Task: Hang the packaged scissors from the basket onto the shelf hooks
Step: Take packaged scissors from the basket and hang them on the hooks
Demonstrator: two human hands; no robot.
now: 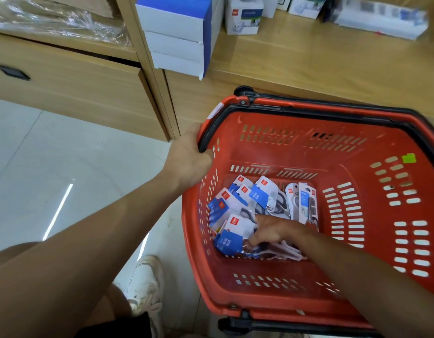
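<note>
The pick-up step is in hand: the person is reaching the right hand (272, 231) down to the floor of the red basket (332, 111), where the scissor packs (259, 193) are lying in a loose, overlapping heap at centre frame. Its fingers are curling closed on the pack (229, 242) at the lower left of the heap. It seems to be pinching the handle end, though the hand is covering the contact. The left hand (189, 152) is gripping the basket's left rim, fingers wrapped over the black edge, steadying it.

The next move is likely calling for lifting that one pack straight up without dragging its neighbours, then carrying it to a hook. No hooks are showing in this view, so the person will be needing to look up to find them.

The basket walls are standing high around the heap, leaving open room only upward. The shelf (308, 57) edge is running just behind the basket's far rim, and stacked boxes (177, 37) are overhanging at upper centre.
</note>
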